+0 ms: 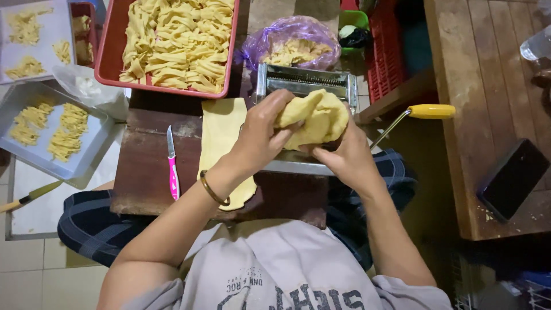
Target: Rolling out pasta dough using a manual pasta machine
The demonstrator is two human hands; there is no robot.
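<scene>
Both hands work over the lap: left hand (261,135) and right hand (338,155) clamped on dough lump (315,117), near pasta roller (304,86). Risk: loose dough sheet (221,143) overhangs counter (143,166); an elbow nudge could drop it. Knife (171,166) lies just left.

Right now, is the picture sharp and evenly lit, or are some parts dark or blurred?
Head view: the dough lump in both hands is sharp and well lit; the floor at lower right is dark; the red tray edges bend slightly from wide-lens distortion; no strong glare.

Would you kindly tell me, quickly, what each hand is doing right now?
Left hand: closed on the yellow dough lump, grip from above.
Right hand: closed on the same dough lump, supporting it from below.
</scene>
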